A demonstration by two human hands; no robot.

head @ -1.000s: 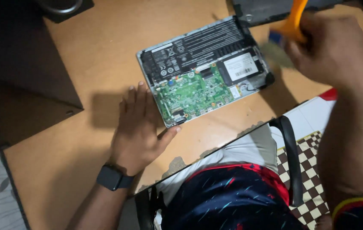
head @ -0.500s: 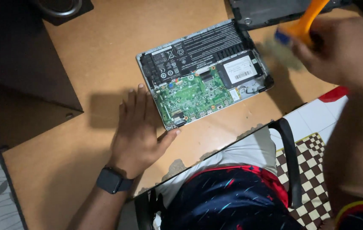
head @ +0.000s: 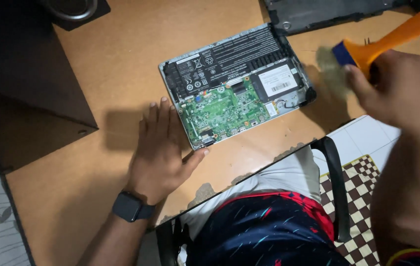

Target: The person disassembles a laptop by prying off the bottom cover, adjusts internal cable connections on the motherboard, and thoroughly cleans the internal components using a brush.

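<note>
The left hand (head: 163,150) lies flat on the tabletop (head: 121,74), fingers spread and palm down, its thumb and fingertips touching the near left corner of an opened laptop (head: 234,88). Placed like that, it seems to pin the machine so that it cannot slide. A dark watch (head: 130,207) sits on that wrist.

The right hand (head: 392,91) is curled tightly around the orange handle of a brush (head: 367,47), which has a blue band ahead of pale bristles. The bristles are blurred and hang just beside the laptop's right edge, above the wood and not on the circuit board. The handle slants up and away to the right, so the bristle end points down toward the machine.

The laptop lies face down with its bottom cover off, tilted a little against the tabletop's edge. A long black battery fills its far half, a green circuit board the near left, and a flat drive with a white label the near right. Open this way, the inner parts are all within reach of the bristles.

Beyond it lies a dark panel (head: 328,15), perhaps the removed cover. At the far left corner stands a dark round object (head: 74,9). Below are the person's lap and a chair's armrest (head: 335,182).
</note>
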